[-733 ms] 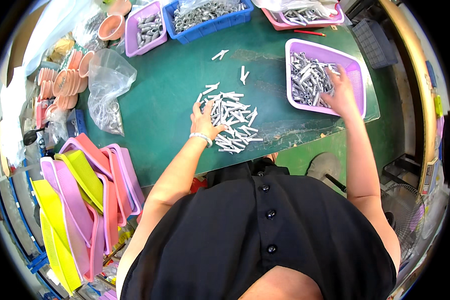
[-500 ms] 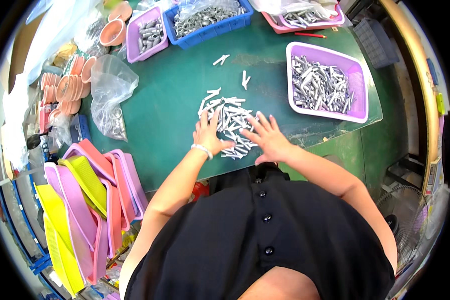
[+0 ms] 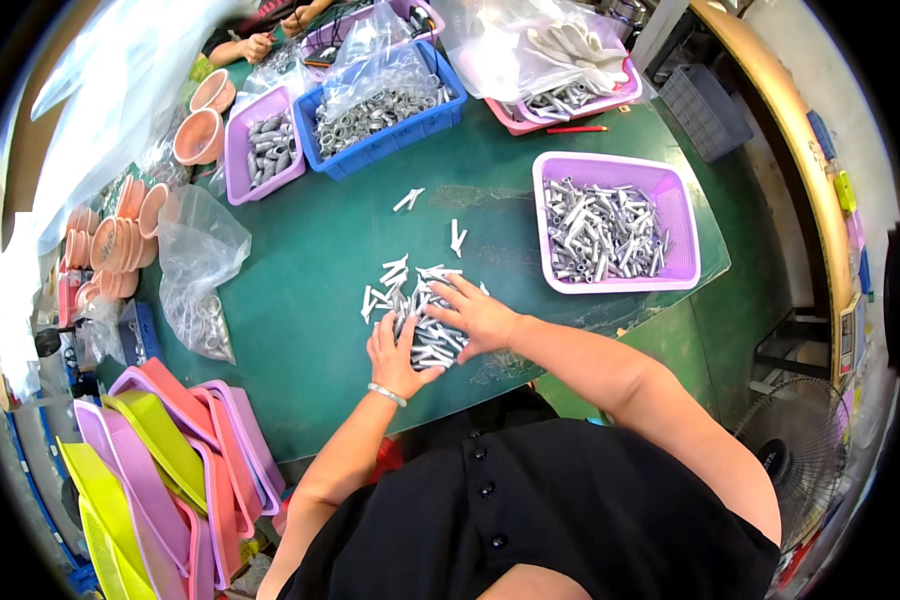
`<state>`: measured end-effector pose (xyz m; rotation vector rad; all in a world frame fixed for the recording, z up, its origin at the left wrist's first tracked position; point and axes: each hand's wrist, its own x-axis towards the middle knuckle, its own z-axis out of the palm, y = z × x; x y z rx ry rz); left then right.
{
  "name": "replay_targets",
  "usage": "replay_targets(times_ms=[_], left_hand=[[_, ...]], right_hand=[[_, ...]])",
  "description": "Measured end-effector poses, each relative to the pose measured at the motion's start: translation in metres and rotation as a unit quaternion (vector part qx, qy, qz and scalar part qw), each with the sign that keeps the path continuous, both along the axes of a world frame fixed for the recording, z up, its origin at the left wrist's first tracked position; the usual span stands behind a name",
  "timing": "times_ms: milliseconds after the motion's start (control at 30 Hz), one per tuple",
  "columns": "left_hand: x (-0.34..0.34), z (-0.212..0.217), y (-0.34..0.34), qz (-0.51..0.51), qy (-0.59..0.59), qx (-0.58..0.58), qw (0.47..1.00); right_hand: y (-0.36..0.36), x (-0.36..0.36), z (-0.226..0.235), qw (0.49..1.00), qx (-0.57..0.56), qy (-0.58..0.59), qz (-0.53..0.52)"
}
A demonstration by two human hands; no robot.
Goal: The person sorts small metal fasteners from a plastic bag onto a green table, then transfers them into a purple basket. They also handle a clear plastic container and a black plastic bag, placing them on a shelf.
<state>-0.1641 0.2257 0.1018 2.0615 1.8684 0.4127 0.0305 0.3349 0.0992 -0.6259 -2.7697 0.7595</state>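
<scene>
A pile of small silver-grey metal tubes (image 3: pixel 433 340) lies on the green table near its front edge. My left hand (image 3: pixel 394 364) rests against the pile's near left side, its fingers stretched out and thumb apart. Over the right side of the pile lies my right hand (image 3: pixel 477 317), fingers extended and touching the tubes. Neither hand grips anything. A few loose tubes (image 3: pixel 457 237) lie beyond the pile. To the right of it stands a lilac plastic basket (image 3: pixel 682 232) holding many similar tubes.
Along the far edge stand a blue crate (image 3: pixel 400 136) of metal parts and a smaller lilac basket (image 3: pixel 235 165). Plastic bags, orange cups (image 3: pixel 199 136) and stacked baskets (image 3: pixel 150 470) crowd the left. A co-worker's hand (image 3: pixel 257 47) shows at the far side; a fan (image 3: pixel 795 450) stands right.
My hands have drawn closer together around the pile, the right one moving in over its right side. The tubes lie more bunched. The view has also shifted, showing more of the far side.
</scene>
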Motion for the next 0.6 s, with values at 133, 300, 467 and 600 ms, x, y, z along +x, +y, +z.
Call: replay_targets(times_ms=[133, 300, 467, 600], left_hand=[[0.006, -0.022, 0.006, 0.102, -0.019, 0.102, 0.989], [0.01, -0.014, 0.02, 0.253, 0.025, 0.108, 0.961], [0.01, -0.036, 0.041, 0.255, -0.083, 0.119, 0.956], [0.02, -0.046, 0.046, 0.301, -0.15, 0.171, 0.926]], right_hand=[[0.009, -0.009, -0.017, 0.996, 0.003, 0.068, -0.059], [0.007, -0.013, 0.0, 0.974, 0.037, -0.009, -0.223], [0.005, -0.041, -0.026, 0.96, -0.007, 0.06, -0.272], [-0.002, -0.056, -0.033, 0.942, -0.047, 0.171, -0.283]])
